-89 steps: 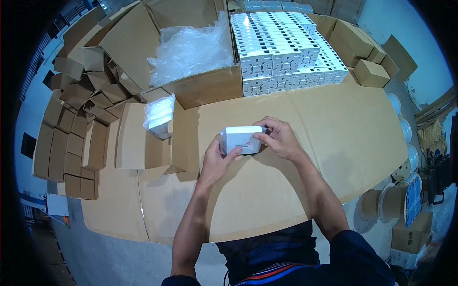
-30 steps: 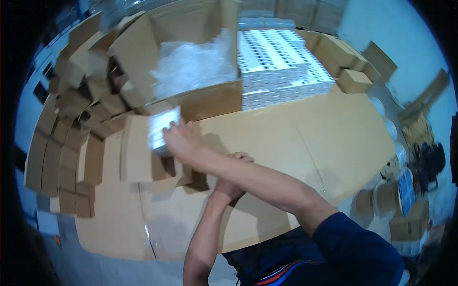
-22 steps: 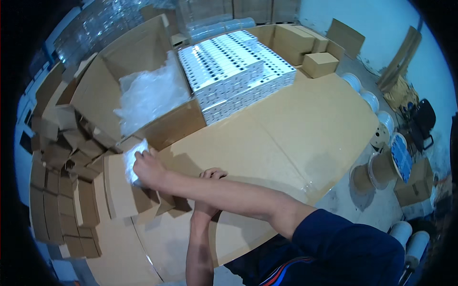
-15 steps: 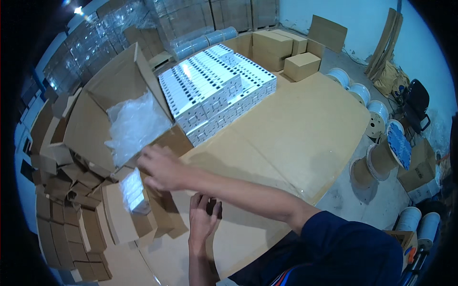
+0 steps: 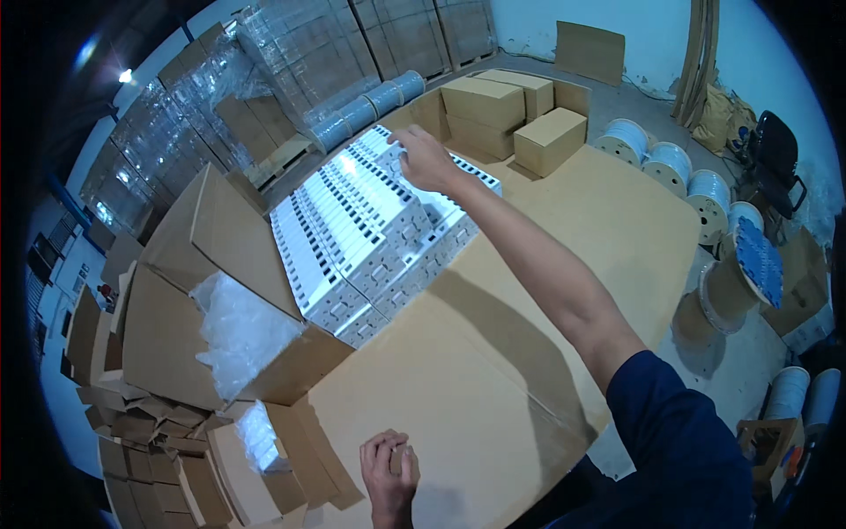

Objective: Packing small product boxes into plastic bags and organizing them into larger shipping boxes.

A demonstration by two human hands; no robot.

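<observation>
1. The left hand [image 5: 389, 463] is seen nearest of all, resting on the cardboard-covered counter [image 5: 493, 370] well short of the white boxes; its fingers [image 5: 381, 448] are curled into a loose fist, and whether anything is enclosed cannot be told.
2. Just to the left of that hand, a small open carton [image 5: 264, 458] with a clear plastic bag inside is set at the counter's edge, among a heap of folded brown cartons [image 5: 132, 423].
3. Beyond it, and beside the near end of the white boxes, a large open cardboard box [image 5: 176, 309] is stood with its flaps raised; crumpled clear plastic bags [image 5: 238, 331] are held inside it.
4. The white boxes [image 5: 352, 238] are stacked in close rows on the far left part of the counter.
5. The right hand [image 5: 425, 159] is stretched out to the far end of the white boxes; its fingers [image 5: 404, 143] are bent down onto the top of the far row, touching it, but whether a box is gripped cannot be told.
6. Past the white boxes, closed brown cartons [image 5: 520, 115] are stacked, and white cable reels [image 5: 670, 163] are stood on the floor off the counter's far right.
</observation>
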